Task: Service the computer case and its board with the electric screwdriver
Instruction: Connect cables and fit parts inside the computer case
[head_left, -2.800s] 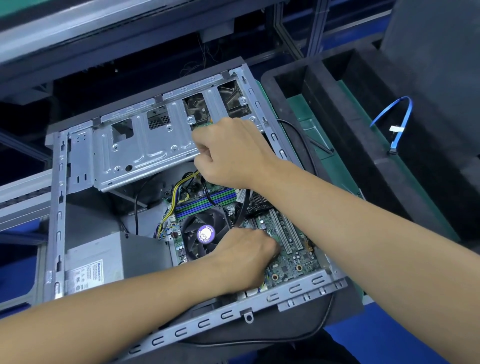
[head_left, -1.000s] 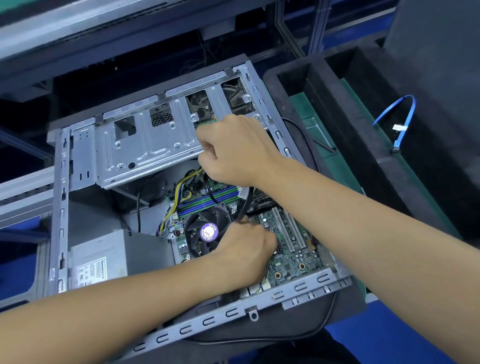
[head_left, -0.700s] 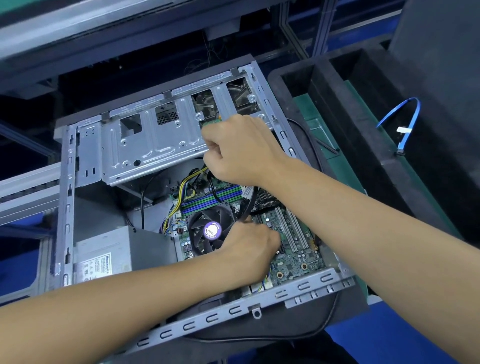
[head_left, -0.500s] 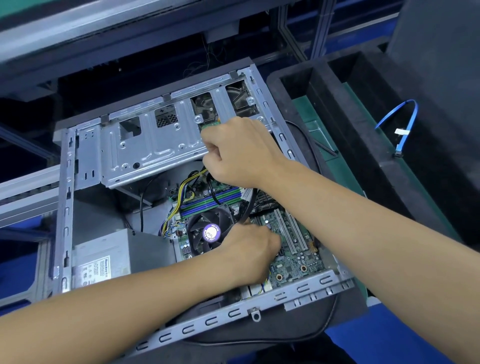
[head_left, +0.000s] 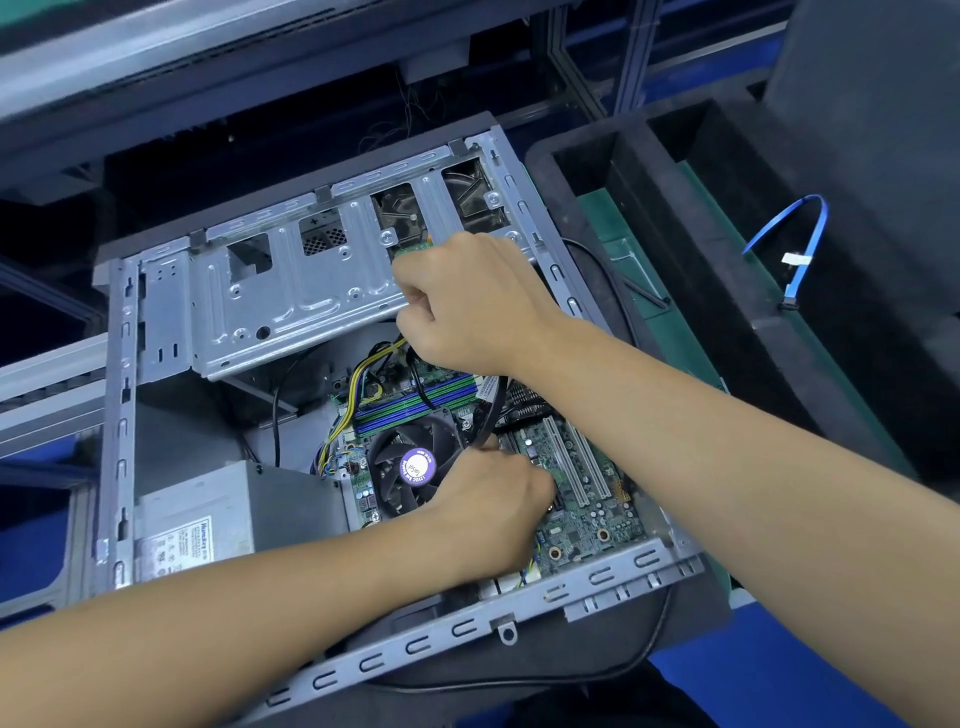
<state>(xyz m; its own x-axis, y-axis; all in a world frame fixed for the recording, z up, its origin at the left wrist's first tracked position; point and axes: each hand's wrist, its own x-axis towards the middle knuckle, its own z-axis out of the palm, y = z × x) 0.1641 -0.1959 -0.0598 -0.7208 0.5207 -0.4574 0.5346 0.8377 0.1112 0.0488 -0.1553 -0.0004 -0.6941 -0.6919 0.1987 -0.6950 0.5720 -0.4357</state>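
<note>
Blue bench (head_left: 779, 686) surface shows at the lower right, under an open computer case (head_left: 122, 415) lying on its side with its grey metal frame facing up. Behind it run grey aluminium rails and dark shelving.

Inside the case, the green board (head_left: 587, 514) fills the lower right area. A round black cooler fan (head_left: 405, 467) with a purple centre label sits on it, with blue and green memory slots (head_left: 415, 408) just above. A grey power supply (head_left: 208, 525) occupies the lower left corner. A silver drive cage (head_left: 291, 301) spans the upper part.

Two bare arms reach in from the bottom and right edges. The left hand (head_left: 493, 506) rests on the board just right of the fan, fingers curled, pinching the lower end of a black cable (head_left: 491, 410). The right hand (head_left: 472, 301) is clenched at the lower right edge of the drive cage; what it grips is hidden by the fingers, though the black cable emerges from beneath it.

Right of the case stands a black foam tray (head_left: 727, 291) with deep compartments. A blue cable (head_left: 810, 228) with a white tag lies on its far right ledge.

No electric screwdriver is visible.
</note>
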